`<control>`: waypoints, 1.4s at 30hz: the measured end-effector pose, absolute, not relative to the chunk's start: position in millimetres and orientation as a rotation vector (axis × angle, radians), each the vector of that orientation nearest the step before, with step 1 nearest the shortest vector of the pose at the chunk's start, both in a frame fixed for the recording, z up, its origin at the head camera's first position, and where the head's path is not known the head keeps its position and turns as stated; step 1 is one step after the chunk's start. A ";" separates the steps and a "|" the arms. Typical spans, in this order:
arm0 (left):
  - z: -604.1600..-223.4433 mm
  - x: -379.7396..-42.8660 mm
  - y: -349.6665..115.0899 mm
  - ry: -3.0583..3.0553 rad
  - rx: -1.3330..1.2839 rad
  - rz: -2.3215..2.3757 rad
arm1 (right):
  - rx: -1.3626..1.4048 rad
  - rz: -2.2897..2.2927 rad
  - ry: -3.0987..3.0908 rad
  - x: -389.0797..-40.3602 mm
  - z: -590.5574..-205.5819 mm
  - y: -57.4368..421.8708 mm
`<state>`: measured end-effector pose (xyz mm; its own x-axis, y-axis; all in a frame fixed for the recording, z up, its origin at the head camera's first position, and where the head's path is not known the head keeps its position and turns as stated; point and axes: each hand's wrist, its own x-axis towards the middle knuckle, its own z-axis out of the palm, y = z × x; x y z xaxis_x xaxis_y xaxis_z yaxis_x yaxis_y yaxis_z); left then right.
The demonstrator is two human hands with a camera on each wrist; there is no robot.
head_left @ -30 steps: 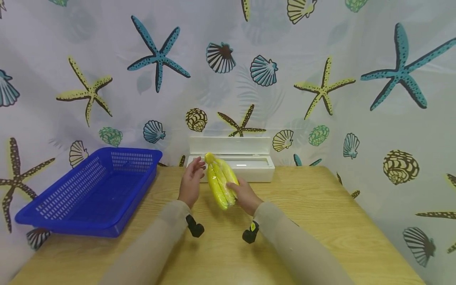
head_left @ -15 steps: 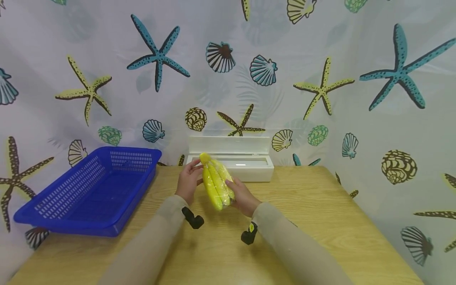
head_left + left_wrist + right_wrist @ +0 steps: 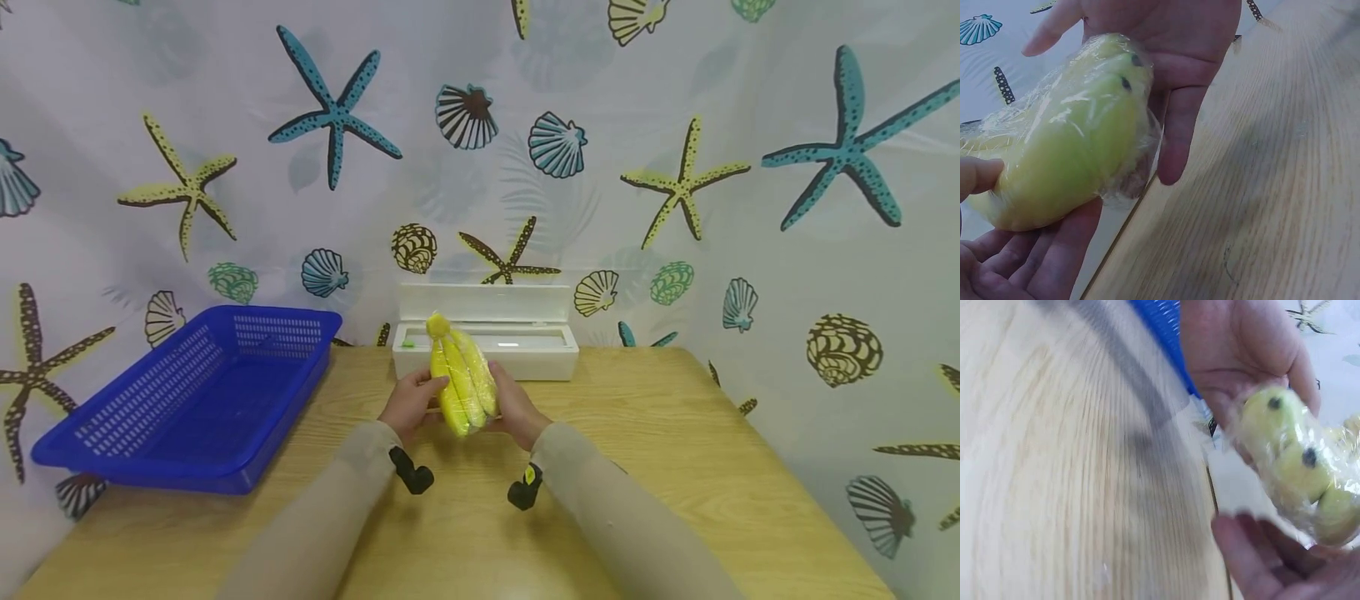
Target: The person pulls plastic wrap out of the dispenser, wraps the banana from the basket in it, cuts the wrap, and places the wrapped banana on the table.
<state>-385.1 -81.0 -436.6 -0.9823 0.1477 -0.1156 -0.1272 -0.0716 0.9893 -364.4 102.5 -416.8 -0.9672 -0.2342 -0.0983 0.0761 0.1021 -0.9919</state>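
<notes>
A bunch of yellow bananas (image 3: 462,383), covered in clear cling film, is held tilted above the table, its stem end pointing up and away. My left hand (image 3: 408,404) grips it from the left. In the left wrist view that hand's thumb presses on top, with its fingers (image 3: 1060,250) underneath. On the other side is my right hand (image 3: 519,408), thumb raised along the fruit. The right wrist view shows its fingers (image 3: 1244,556) mostly straight, close below the dark-tipped ends of the wrapped bananas (image 3: 1304,475).
Behind the hands stands a long white box (image 3: 487,365) with its lid (image 3: 483,302) raised. A blue plastic basket (image 3: 258,450) is on the left of the wooden table (image 3: 637,433). A curtain (image 3: 495,192) printed with shells and starfish hangs behind and at the sides.
My left hand, earlier beside the stem end, has moved down and now grips the bananas' side. My right thumb has lifted off the fruit's top to its right side.
</notes>
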 end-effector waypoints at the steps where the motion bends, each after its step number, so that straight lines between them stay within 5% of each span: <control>1: -437.3 -385.7 -80.7 2.010 0.014 2.177 | -0.148 -1.904 2.255 -364.7 -416.2 103.6; 14: -444.4 -388.5 -69.1 2.272 -0.034 2.059 | -0.270 -1.544 2.746 -361.3 -407.3 95.9; 42: -432.7 -384.6 -66.4 1.993 0.073 2.085 | -0.132 -2.237 1.914 -373.0 -417.6 106.5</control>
